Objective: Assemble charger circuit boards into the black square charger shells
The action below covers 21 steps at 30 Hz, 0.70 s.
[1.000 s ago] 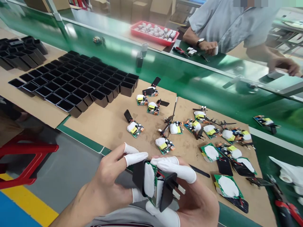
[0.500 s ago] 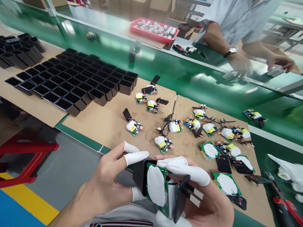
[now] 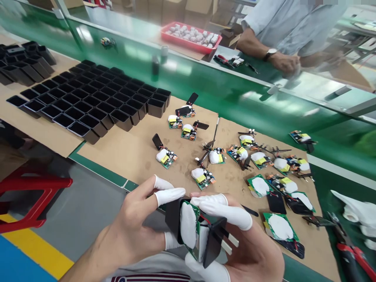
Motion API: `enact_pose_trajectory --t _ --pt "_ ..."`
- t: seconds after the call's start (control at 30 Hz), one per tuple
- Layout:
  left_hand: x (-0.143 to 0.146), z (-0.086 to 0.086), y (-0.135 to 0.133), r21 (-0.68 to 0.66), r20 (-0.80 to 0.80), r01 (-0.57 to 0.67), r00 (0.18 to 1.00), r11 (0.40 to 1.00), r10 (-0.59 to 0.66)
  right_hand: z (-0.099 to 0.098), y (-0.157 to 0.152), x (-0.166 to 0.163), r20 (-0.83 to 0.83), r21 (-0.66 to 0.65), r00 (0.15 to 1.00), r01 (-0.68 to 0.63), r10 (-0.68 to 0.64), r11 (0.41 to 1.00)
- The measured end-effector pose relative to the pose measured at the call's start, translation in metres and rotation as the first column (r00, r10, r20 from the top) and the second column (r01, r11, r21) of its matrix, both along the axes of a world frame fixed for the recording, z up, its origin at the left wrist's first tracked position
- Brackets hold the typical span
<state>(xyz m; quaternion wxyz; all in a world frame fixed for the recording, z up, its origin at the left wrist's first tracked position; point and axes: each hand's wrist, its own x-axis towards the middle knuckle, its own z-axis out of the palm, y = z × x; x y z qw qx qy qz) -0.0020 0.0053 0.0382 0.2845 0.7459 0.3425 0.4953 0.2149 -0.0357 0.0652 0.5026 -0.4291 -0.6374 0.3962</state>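
Observation:
My left hand [image 3: 133, 219], in white finger cots, grips a black plastic case [image 3: 172, 219] low in front of me. My right hand [image 3: 252, 246], its fingers also covered in white cots, holds a green circuit board [image 3: 197, 215] with a thick patch of white paste on its face. Red and black wires join the board to a black end cap [image 3: 213, 241] with two metal plug prongs. The board's left edge sits inside the mouth of the case, while the cap is still apart from it. Several similar boards [image 3: 202, 178] lie on the cardboard beyond my hands.
Rows of black cases [image 3: 88, 98] stand at the left on the cardboard [image 3: 123, 152]. A green conveyor belt [image 3: 202, 86] runs behind, carrying a few items. Red-handled pliers [image 3: 351, 250] lie at the right. Across the belt, a co-worker's hands [image 3: 284, 64] work near a red tray [image 3: 190, 42].
The board has gone deeper into the case as my right hand moved left, bringing the end cap closer. Items on the belt shifted left, and the co-worker's hands moved.

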Motion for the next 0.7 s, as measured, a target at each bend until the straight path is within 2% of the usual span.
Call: enact_pose_trajectory --t 0.47,0.7 --pt "-0.003 -0.005 -0.003 -0.029 -0.012 0.002 1.0 1.0 -0.002 0.003 -0.002 -0.001 0.036 -0.015 0.999 0.009 -0.008 1.0" --pt "0.002 -0.004 -0.013 -0.06 0.043 0.033 0.999 0.998 -0.03 0.005 -0.013 0.001 -0.063 -0.047 0.998 0.008 -0.011 0.999"
